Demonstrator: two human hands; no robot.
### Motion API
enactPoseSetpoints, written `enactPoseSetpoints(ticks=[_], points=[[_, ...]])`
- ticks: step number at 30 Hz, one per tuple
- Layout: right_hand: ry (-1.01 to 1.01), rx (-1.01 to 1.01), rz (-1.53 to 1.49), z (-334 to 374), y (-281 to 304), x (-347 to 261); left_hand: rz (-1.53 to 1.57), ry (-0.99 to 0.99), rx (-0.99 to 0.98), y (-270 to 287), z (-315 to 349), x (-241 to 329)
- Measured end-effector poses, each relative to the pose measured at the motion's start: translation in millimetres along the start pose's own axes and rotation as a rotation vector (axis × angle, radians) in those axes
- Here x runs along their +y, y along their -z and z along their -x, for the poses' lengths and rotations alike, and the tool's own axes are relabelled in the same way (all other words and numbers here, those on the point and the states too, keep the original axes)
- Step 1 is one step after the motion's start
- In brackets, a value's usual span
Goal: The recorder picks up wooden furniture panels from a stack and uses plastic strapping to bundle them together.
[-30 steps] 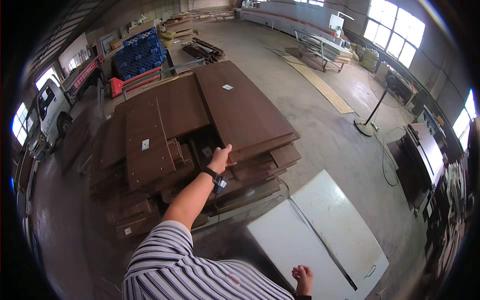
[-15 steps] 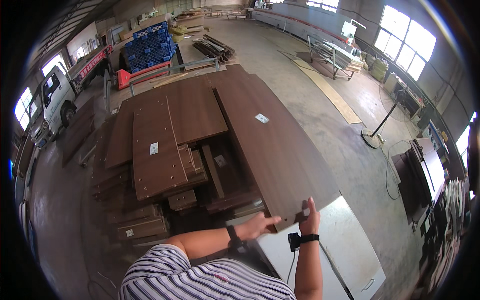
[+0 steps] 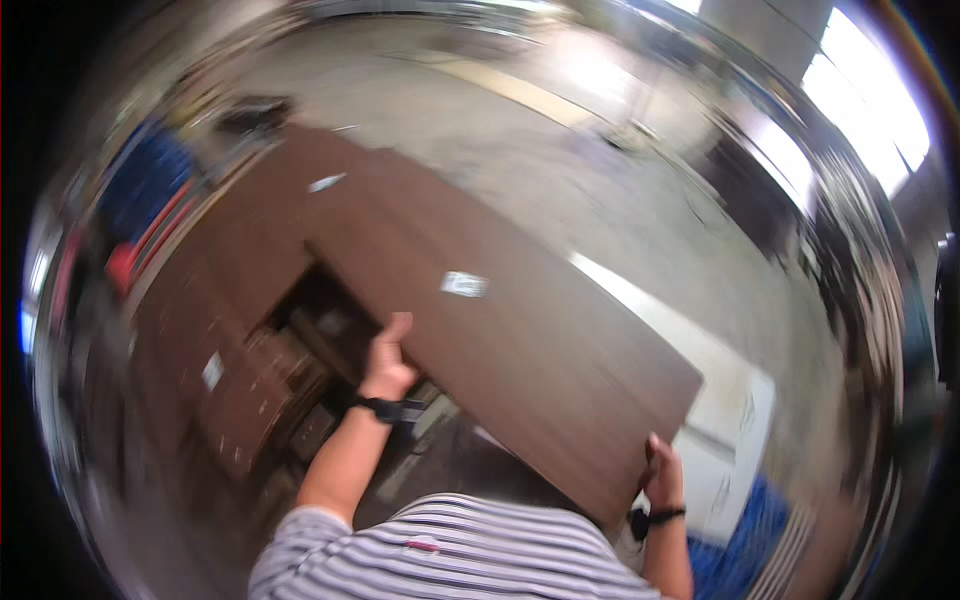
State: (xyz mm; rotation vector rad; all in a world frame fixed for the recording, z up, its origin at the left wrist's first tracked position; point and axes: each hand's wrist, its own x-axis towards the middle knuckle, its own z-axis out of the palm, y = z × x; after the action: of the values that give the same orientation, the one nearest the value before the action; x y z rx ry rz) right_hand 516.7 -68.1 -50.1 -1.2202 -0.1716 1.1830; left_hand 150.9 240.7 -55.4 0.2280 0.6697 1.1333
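A long brown wood-look board (image 3: 540, 370) with a white label (image 3: 465, 285) slants across the middle, its near end toward my right. On its near long edge is my left hand (image 3: 388, 362), gripping with the thumb up and the fingers mostly hidden. At the near right end, my right hand (image 3: 664, 475) holds the board's edge, thumb on top and fingers out of sight below. Part of the board lies over a white panel (image 3: 725, 445). Behind and to the left, another brown board (image 3: 325, 165) carries a label. Motion blurs the picture.
More brown boards (image 3: 235, 415) are stacked at the left, with a dark gap beside them. Blue material (image 3: 745, 530) lies at the lower right. A blurred blue pallet stack (image 3: 150, 180) and red metalwork (image 3: 125, 265) stand far left. Concrete floor (image 3: 620, 215) stretches beyond the board.
The view has swung right. The board has been pulled toward me and to the right, over the white panel. My left hand has moved from the board's end to its long side.
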Motion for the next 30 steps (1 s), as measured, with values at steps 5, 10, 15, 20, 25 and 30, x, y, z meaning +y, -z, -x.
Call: enactPoseSetpoints(ticks=[5,10,15,20,25,30], points=[[-0.006,0.423,-0.103,84,64,12,-0.160,0.151,0.021,23,21,-18],[0.108,0.806,-0.133,187,116,66,-0.172,0.546,-0.080,5,74,-93],[0.183,1.016,-0.275,275,157,134,-0.419,0.783,-0.116,-3,89,-167],[0.236,1.211,-0.437,347,178,207,-0.512,0.959,-0.186,-19,92,-262],[0.239,1.347,-0.526,391,176,260,-0.621,1.132,-0.204,-24,106,-348],[0.252,1.390,-0.671,395,160,299,-1.199,1.041,-0.797,-68,112,-364]])
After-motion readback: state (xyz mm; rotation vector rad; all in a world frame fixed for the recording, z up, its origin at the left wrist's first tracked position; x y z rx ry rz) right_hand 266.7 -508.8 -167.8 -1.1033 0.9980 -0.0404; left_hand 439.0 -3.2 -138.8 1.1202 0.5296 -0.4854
